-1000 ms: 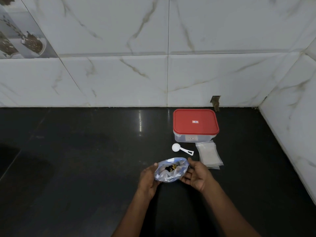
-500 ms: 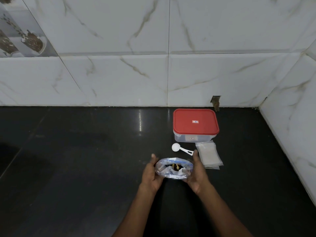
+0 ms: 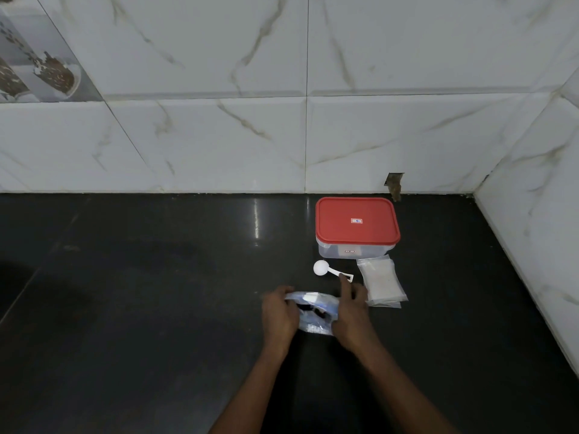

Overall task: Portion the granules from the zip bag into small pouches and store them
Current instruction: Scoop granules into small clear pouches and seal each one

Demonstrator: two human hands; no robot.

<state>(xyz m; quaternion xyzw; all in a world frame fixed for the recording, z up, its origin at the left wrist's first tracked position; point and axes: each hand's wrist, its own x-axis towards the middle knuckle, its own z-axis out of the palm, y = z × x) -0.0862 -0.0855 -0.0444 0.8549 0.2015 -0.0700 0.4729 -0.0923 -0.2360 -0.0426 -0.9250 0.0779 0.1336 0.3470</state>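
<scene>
A second ago both hands held the zip bag (image 3: 317, 316) up with its mouth wide open; now the bag is lower, down by the dark counter (image 3: 141, 292), and its mouth has gone flatter. The left hand (image 3: 279, 311) has its fingers curled over the bag's left edge and holds it. The right hand (image 3: 351, 308) has let its fingers go loose and straight, with one finger poking out far toward the handle of the white scoop (image 3: 323, 268) (the picture is blurry here, so a touch cannot be told). This looks like the start of scooping: the bag is open and ready, and the scoop comes next. Dark granules show inside the bag's mouth. Just right of the scoop lies a small pile of clear pouches (image 3: 382, 281), none filled yet. Beyond them, near the tiled wall (image 3: 219, 136), sits a box (image 3: 351, 250) with its red lid (image 3: 357, 222) on. That lid must come off before anything goes in. Nothing blocks the short reach to the scoop.
</scene>
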